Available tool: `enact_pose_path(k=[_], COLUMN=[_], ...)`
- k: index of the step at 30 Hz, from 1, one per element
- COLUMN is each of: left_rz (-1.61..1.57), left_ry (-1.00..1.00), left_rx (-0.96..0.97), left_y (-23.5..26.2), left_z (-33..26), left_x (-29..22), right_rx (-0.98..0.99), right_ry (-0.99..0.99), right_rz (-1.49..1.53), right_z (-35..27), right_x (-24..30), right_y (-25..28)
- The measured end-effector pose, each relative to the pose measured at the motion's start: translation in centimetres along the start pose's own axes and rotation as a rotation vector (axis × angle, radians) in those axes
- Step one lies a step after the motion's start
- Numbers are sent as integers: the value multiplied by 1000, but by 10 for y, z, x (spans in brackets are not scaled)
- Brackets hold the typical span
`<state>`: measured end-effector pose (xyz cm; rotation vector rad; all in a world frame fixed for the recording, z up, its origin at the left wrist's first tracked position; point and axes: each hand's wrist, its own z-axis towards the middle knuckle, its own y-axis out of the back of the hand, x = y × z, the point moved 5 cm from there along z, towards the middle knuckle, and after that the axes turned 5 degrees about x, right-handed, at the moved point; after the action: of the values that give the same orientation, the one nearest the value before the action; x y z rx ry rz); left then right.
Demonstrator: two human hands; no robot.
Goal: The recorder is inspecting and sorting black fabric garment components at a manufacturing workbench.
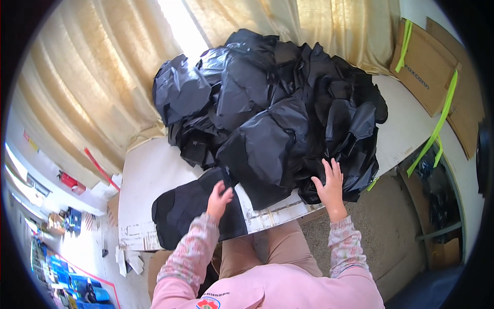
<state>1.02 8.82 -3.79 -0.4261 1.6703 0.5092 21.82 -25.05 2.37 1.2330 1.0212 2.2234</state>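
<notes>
A big heap of thin black pieces [257, 87], some shiny like plastic film and others matte, covers the far part of the white table [136, 177]. Their exact kind cannot be made out. At the near left, one matte black piece [177, 211] with a rounded left end lies flat and hangs slightly over the table's front edge. Over its right part is my left hand [220, 200], fingers loosely bent and apart, nothing visible in them. My right hand [331, 188] has its fingers spread at the heap's near right edge, close to a crumpled black piece [314, 193].
Yellowish curtains [103, 67] hang behind the table. Flattened cardboard [424, 67] with bright green straps [445, 105] leans at the right. Below on the right stands a glass-sided rack [442, 180]. Blue items [77, 288] and a red extinguisher [71, 183] are off to the left.
</notes>
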Motion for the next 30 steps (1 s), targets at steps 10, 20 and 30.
enact_pose_path(k=[10,20,30], left_rz=[-410,422,575], left_ry=[286,-1004,-1307], left_rx=[-67,-48,92], left_y=[-31,-17,-31], left_z=[74,-36,-115], left_x=[11,-236,-304], right_rx=[121,-47,67], right_ry=[184,221,849], right_rz=[378,591,333], right_z=[-62,-10,10], right_x=[35,70,232], right_y=[-9,86,161])
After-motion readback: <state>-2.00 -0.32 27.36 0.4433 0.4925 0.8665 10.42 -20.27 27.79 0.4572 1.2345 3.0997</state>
